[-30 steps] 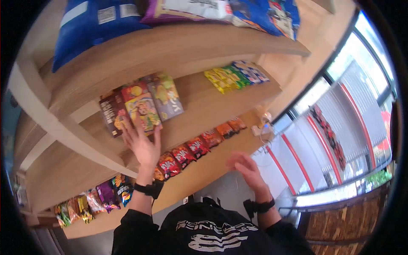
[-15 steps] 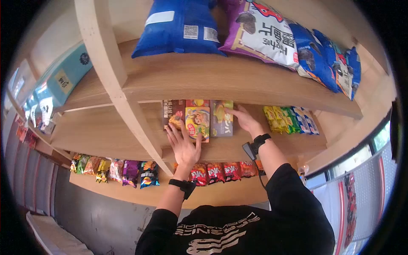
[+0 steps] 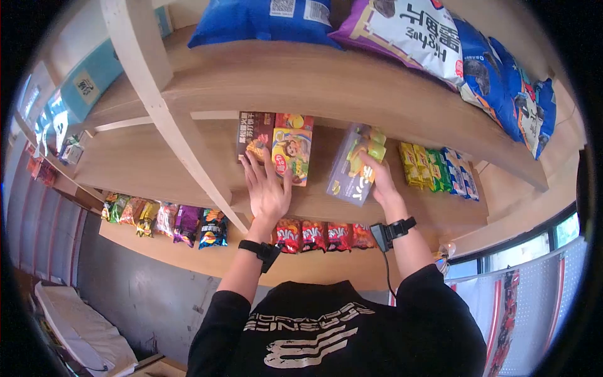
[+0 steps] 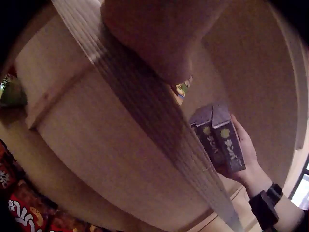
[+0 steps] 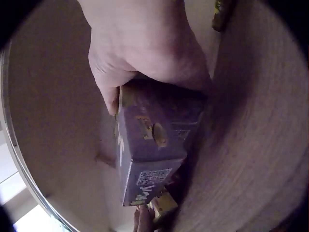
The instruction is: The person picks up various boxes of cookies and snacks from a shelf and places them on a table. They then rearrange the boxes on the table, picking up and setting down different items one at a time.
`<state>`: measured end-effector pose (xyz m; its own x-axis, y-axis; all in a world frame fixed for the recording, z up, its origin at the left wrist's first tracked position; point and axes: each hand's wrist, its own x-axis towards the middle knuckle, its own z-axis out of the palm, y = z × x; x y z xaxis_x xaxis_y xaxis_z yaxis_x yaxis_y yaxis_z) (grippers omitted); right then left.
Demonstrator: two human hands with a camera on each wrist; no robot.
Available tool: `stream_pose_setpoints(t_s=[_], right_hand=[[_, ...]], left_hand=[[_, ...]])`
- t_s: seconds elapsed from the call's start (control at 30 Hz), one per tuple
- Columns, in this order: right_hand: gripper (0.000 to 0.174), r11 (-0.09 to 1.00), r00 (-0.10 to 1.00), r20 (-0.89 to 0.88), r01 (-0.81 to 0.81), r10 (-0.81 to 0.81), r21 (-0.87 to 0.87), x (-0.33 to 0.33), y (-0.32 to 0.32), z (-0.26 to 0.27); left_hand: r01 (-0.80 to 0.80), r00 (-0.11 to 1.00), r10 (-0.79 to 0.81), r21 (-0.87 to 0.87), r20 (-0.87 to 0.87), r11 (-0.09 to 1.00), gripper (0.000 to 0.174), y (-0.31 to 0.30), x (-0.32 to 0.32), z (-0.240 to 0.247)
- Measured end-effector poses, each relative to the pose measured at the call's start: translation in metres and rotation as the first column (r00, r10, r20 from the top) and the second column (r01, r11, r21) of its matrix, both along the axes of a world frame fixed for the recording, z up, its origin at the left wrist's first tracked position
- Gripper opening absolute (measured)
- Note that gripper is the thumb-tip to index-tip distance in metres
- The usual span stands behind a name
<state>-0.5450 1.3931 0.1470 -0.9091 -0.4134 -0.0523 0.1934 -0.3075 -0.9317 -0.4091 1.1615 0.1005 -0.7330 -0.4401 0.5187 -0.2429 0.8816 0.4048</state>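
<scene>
In the head view my right hand (image 3: 383, 182) grips grey-purple boxes (image 3: 352, 166), tilted and apart from the other boxes. Two of them (image 4: 228, 140) show side by side in the left wrist view, with the right hand (image 4: 247, 152) round them. The right wrist view has a box (image 5: 154, 125) under the right hand (image 5: 145, 43). My left hand (image 3: 269, 195), fingers spread, touches the front of a brown box (image 3: 254, 135) and a yellow box (image 3: 292, 154). Behind the yellow one is a red box (image 3: 295, 120).
Yellow, green and blue-white packets (image 3: 436, 173) stand at right on the same shelf. Red snack bags (image 3: 314, 235) and other bags (image 3: 185, 223) line the shelf below. Large bags (image 3: 408, 38) lie above. A wooden post (image 3: 163, 107) rises left of the left hand.
My right hand came in from the right, took hold of the grey-purple boxes and moved them rightward, tilting them. The left hand stays at the brown and yellow boxes. The head view has shifted.
</scene>
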Motion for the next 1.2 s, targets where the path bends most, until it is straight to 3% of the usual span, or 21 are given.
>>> stream_pose_setpoints(t_s=[0.07, 0.13, 0.23, 0.27, 0.33, 0.37, 0.53, 0.63, 0.7, 0.87, 0.93, 1.0, 1.07, 1.13, 1.2], right_hand=[[0.045, 0.996, 0.993, -0.113, 0.035, -0.026, 0.077, 0.013, 0.006, -0.005], [0.055, 0.990, 0.979, -0.199, -0.025, 0.053, 0.139, 0.025, 0.010, -0.003], [0.082, 0.971, 0.898, -0.426, 0.188, -0.109, 0.147, 0.039, 0.015, -0.014], [0.082, 0.970, 0.897, -0.426, 0.195, -0.117, 0.145, 0.042, 0.016, -0.015], [0.084, 0.950, 0.746, -0.644, 0.299, -0.170, 0.095, 0.052, 0.020, -0.014], [0.088, 0.942, 0.726, -0.670, 0.314, -0.157, 0.120, 0.054, 0.023, -0.013], [0.088, 0.945, 0.734, -0.676, 0.259, -0.059, 0.199, 0.066, 0.025, -0.026], [0.092, 0.894, 0.700, -0.710, 0.268, 0.076, 0.360, 0.067, 0.028, -0.026], [0.092, 0.898, 0.697, -0.715, 0.276, 0.060, 0.344, 0.065, 0.027, -0.028], [0.092, 0.875, 0.669, -0.742, 0.337, 0.038, 0.348, 0.065, 0.030, -0.031], [0.097, 0.881, 0.682, -0.726, 0.288, 0.087, 0.376, 0.062, 0.030, -0.039], [0.099, 0.875, 0.709, -0.699, 0.277, 0.093, 0.397, 0.068, 0.031, -0.037], [0.101, 0.867, 0.726, -0.681, 0.272, 0.100, 0.418, 0.074, 0.025, -0.036], [0.102, 0.941, 0.812, -0.582, 0.234, -0.052, 0.243, 0.082, 0.007, -0.039], [0.103, 0.946, 0.816, -0.575, 0.225, -0.052, 0.233, 0.093, -0.007, -0.025]], left_hand=[[-0.008, 1.000, 0.009, -0.012, 0.019, 1.000, 0.074, 0.000, 0.000, 0.001], [-0.010, 1.000, 0.010, -0.012, 0.007, 1.000, 0.075, 0.001, 0.000, 0.001], [-0.004, 1.000, 0.004, -0.015, 0.016, 1.000, 0.074, 0.000, 0.001, 0.002], [0.003, 1.000, -0.002, -0.017, 0.017, 1.000, 0.074, 0.000, 0.000, 0.002], [0.004, 1.000, -0.004, -0.011, 0.001, 1.000, 0.073, 0.000, 0.001, 0.000], [-0.003, 1.000, 0.003, -0.018, -0.003, 1.000, 0.073, 0.001, 0.001, -0.001], [-0.012, 0.999, 0.013, -0.034, 0.031, 0.999, 0.074, 0.002, 0.001, 0.000], [0.007, 1.000, -0.007, 0.016, 0.019, 1.000, 0.081, -0.001, 0.002, -0.004], [-0.045, 0.997, 0.054, 0.154, -0.058, 0.987, 0.091, -0.007, 0.001, 0.001], [-0.103, 0.990, 0.113, 0.123, -0.079, 0.987, 0.101, -0.042, -0.008, 0.021], [-0.130, 0.945, 0.213, 0.314, -0.249, 0.941, 0.097, -0.058, -0.020, 0.024], [-0.167, 0.925, 0.261, 0.324, -0.275, 0.931, 0.093, -0.079, -0.035, 0.014], [-0.011, 0.913, 0.265, 0.629, -0.311, 0.777, 0.091, -0.094, -0.048, 0.012], [-0.010, 0.909, 0.288, 0.677, -0.300, 0.736, 0.088, -0.103, -0.052, 0.015], [0.176, 0.941, 0.170, 0.851, -0.293, 0.495, 0.082, -0.124, -0.055, 0.015]])
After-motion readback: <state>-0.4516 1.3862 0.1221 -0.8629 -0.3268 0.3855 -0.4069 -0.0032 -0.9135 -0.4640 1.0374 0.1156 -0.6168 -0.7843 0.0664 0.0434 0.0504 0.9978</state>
